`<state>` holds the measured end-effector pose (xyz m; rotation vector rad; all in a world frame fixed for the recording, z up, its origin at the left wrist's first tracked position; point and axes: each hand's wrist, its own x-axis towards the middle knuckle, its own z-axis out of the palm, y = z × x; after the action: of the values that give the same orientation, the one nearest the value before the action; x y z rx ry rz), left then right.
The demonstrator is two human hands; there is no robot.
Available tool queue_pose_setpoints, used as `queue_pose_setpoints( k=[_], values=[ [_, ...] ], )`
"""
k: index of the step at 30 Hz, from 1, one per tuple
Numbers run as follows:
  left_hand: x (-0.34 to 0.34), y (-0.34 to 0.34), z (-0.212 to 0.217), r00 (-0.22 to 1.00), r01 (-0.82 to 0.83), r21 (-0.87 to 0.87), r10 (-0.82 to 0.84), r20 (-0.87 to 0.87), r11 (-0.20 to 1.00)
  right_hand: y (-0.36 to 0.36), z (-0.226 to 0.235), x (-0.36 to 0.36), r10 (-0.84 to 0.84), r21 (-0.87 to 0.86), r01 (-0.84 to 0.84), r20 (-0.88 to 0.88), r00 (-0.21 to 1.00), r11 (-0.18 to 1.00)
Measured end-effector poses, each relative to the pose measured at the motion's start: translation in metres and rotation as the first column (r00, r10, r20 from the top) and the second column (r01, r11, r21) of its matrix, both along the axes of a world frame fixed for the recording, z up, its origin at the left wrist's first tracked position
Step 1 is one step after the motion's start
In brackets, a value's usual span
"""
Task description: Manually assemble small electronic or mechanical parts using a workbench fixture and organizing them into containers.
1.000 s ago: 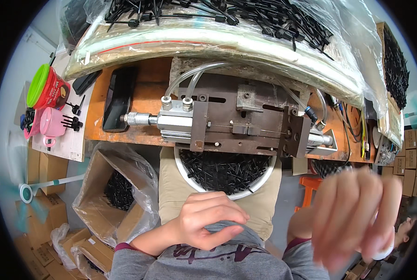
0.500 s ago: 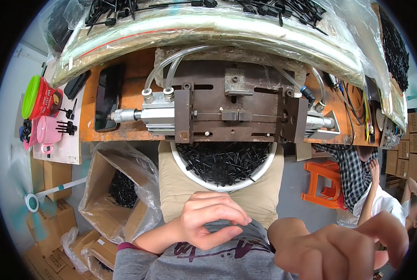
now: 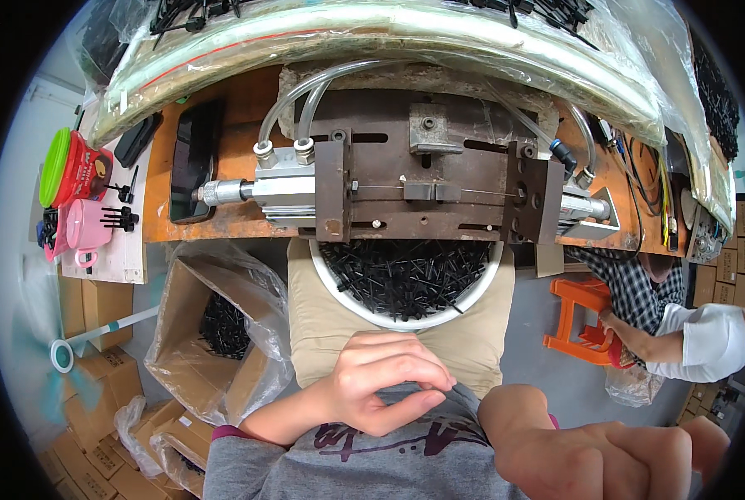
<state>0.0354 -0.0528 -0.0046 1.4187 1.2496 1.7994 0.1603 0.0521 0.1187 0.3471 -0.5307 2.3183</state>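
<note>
A white bowl point(image 3: 339, 287) full of small black plastic parts point(image 3: 406, 275) rests on my lap, under the front edge of a rusty metal jig point(image 3: 426, 187) with an air cylinder point(image 3: 264, 187) and clear hoses. My left hand point(image 3: 381, 379) lies against my grey shirt just below the bowl, fingers curled in a pinch with a thin dark part point(image 3: 451, 385) at the fingertips. My right hand point(image 3: 606, 458) is close to the camera at the lower right, curled into a loose fist and blurred; I see nothing in it.
A plastic-lined cardboard box point(image 3: 214, 333) with black parts stands at my left. A pink cup point(image 3: 85, 233), a red and green container point(image 3: 72, 171) and a dark phone point(image 3: 193, 158) sit on the orange bench. Another person point(image 3: 689, 333) and an orange stool point(image 3: 585, 321) are at the right.
My right hand was raised with fingers spread at the right; it has dropped lower and curled into a fist. My left hand has stayed on my shirt.
</note>
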Motion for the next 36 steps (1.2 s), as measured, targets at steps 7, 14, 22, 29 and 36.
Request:
queue_pose_setpoints(
  k=[7,14,22,29,36],
  values=[
    [0.002,0.002,-0.002,1.000,-0.004,-0.001,0.004,0.002,1.000,0.004,-0.002,0.008,0.055,-0.032,-0.057,-0.052,0.997,0.998],
    [0.002,0.004,-0.004,1.000,0.016,-0.004,-0.016,-0.011,1.000,0.008,-0.005,0.019,0.128,-0.075,-0.137,-0.105,0.986,0.988],
    [0.004,0.003,-0.008,1.000,0.022,-0.017,-0.022,-0.010,1.000,0.013,-0.011,0.031,0.257,-0.158,-0.288,-0.193,0.947,0.944],
    [0.004,0.003,-0.011,1.000,0.028,-0.030,-0.028,0.003,0.999,0.019,-0.009,0.050,0.385,-0.228,-0.454,-0.291,0.876,0.861],
    [0.005,0.004,-0.011,0.999,0.039,-0.037,-0.039,-0.001,0.999,0.025,-0.009,0.068,0.484,-0.265,-0.592,-0.375,0.791,0.761]
  ],
)
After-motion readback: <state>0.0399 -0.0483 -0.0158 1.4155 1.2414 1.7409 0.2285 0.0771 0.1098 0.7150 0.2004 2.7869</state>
